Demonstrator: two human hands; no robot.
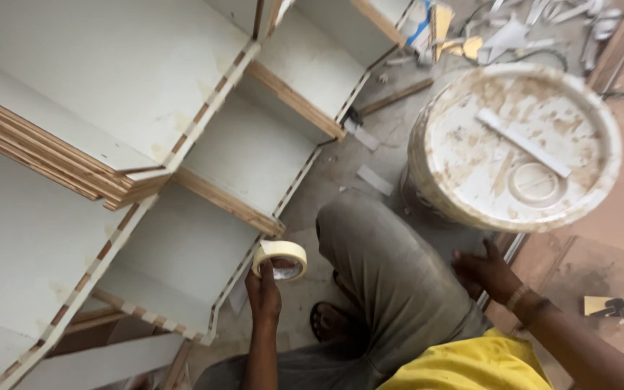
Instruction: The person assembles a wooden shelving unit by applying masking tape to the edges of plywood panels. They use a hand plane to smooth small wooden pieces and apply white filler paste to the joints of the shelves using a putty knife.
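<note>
My left hand (263, 292) grips a roll of pale masking tape (280, 258) and holds it up close to the lower edge of a white laminated plywood shelf unit (204, 155) lying on its side. Short strips of tape sit at intervals along the unit's front edges. My right hand (487, 272) is low beside my bent knee (370, 238), fingers spread, resting near a strip on the floor at the base of a big white bucket (514, 144). It holds nothing. A band circles that wrist.
The stained bucket lid carries a flat white strip (523, 141). Laminate offcuts and scraps (492, 32) litter the floor at the top right. A small yellow piece (619, 307) lies at the right. My sandalled foot (330, 321) is under my knee.
</note>
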